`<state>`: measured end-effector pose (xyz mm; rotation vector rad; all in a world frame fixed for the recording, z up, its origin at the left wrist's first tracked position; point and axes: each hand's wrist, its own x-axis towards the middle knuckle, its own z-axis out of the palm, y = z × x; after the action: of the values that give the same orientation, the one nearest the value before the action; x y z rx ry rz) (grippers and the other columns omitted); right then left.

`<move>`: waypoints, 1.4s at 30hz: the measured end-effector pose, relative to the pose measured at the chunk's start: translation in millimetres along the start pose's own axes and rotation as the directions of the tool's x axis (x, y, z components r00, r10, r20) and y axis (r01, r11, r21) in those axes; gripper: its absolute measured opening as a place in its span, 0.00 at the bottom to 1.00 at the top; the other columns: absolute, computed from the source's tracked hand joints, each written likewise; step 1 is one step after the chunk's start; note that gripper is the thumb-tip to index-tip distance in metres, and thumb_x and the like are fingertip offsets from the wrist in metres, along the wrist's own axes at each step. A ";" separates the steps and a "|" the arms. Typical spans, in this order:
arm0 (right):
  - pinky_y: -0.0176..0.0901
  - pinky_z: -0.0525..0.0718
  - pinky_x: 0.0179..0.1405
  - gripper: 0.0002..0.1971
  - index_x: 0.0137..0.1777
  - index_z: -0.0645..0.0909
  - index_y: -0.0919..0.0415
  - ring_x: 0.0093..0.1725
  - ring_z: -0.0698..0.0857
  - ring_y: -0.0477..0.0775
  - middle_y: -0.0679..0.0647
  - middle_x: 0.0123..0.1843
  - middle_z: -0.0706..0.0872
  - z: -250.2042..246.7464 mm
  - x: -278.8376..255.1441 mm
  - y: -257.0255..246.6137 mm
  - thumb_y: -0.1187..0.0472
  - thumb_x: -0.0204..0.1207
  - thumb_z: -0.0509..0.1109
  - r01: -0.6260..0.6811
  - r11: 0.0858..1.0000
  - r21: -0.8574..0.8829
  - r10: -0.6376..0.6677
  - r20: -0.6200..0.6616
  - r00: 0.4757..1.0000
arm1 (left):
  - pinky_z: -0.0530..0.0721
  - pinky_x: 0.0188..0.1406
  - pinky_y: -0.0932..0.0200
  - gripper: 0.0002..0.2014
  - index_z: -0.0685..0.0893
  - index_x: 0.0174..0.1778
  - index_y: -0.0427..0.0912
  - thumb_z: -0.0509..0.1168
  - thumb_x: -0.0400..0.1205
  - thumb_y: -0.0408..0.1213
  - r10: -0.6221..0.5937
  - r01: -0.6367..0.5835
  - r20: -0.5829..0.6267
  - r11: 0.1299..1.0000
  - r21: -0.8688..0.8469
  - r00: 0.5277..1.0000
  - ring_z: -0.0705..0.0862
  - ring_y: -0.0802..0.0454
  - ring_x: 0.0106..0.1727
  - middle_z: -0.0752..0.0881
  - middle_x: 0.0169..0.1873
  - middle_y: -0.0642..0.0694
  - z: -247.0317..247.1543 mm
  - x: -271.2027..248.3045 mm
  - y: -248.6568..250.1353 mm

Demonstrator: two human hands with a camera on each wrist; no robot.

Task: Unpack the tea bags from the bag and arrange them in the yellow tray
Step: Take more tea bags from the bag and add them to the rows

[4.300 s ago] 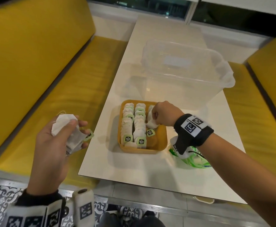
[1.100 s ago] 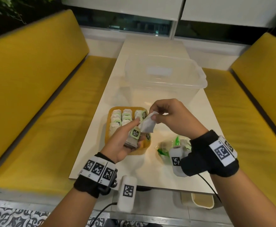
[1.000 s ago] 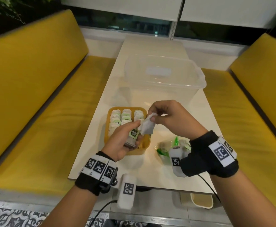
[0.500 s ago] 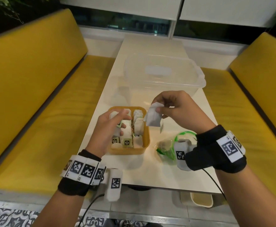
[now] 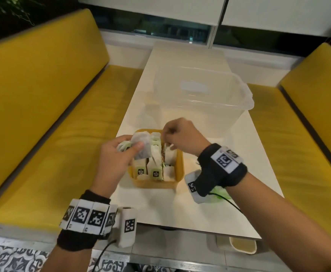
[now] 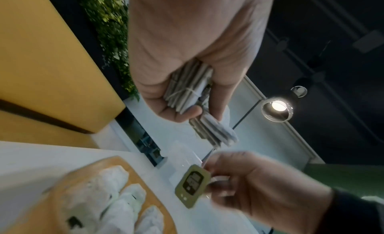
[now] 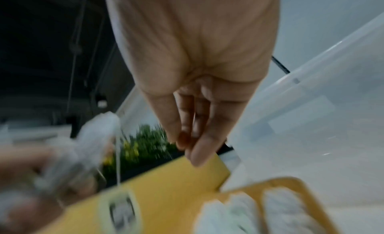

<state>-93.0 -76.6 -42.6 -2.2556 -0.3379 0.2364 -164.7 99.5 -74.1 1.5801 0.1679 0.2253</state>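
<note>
- The left hand [image 5: 117, 154] has its fingers curled round a stack of tea bags [image 6: 188, 88] above the yellow tray [image 5: 178, 167].
- The right hand [image 5: 182, 137] pinches a green tag [image 6: 192, 185] between its fingertips.

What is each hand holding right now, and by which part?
The left hand grips a bundle of tea bags round its middle. The right hand pinches one tea bag's paper tag by its edge, above the yellow tray.
</note>
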 end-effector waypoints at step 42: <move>0.36 0.80 0.22 0.07 0.42 0.83 0.64 0.31 0.83 0.52 0.54 0.32 0.87 -6.8 -56.6 -4.0 0.70 0.70 0.79 0.018 0.908 0.420 -0.020 0.001 1.000 | 0.77 0.25 0.60 0.12 0.91 0.32 0.52 0.72 0.77 0.31 -0.097 0.099 0.038 0.994 -0.053 0.995 0.79 0.53 0.32 0.85 0.29 0.50 26.6 -6.1 2.2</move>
<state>-145.3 -97.0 -31.9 -1.8245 -0.2808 0.2765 -164.1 72.2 -72.5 1.5159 0.2091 0.1243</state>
